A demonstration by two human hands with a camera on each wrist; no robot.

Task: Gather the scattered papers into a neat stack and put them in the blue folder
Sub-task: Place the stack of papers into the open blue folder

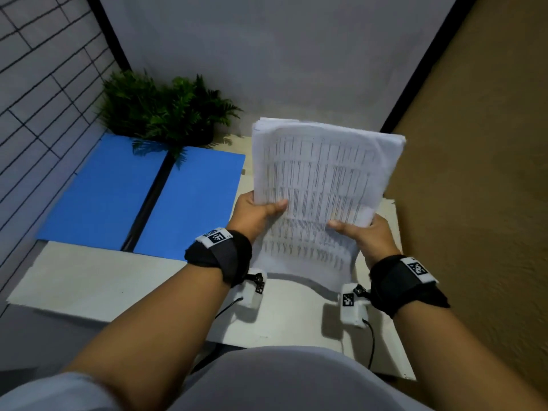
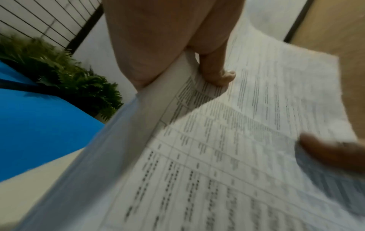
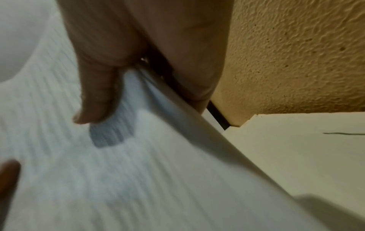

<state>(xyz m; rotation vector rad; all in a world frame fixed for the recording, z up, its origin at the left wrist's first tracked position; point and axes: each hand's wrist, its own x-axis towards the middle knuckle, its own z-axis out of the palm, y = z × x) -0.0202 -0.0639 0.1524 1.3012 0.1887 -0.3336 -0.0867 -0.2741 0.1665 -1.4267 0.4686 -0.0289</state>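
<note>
A stack of printed papers (image 1: 320,185) is held up above the white table (image 1: 98,280), tilted toward me, its bottom edge low near the tabletop. My left hand (image 1: 258,209) grips the stack's left edge, thumb on the front sheet. My right hand (image 1: 360,232) grips the right edge the same way. In the left wrist view the papers (image 2: 227,156) fill the frame with the left hand (image 2: 197,67) pinching them. The right wrist view shows the right hand (image 3: 110,87) on the papers (image 3: 118,179). The blue folder (image 1: 142,197) lies open and flat on the table to the left.
A green fern plant (image 1: 166,108) stands at the table's back, its fronds overhanging the folder. A tiled wall runs along the left, a tan textured wall (image 1: 480,173) close on the right. The table's front edge is near my body.
</note>
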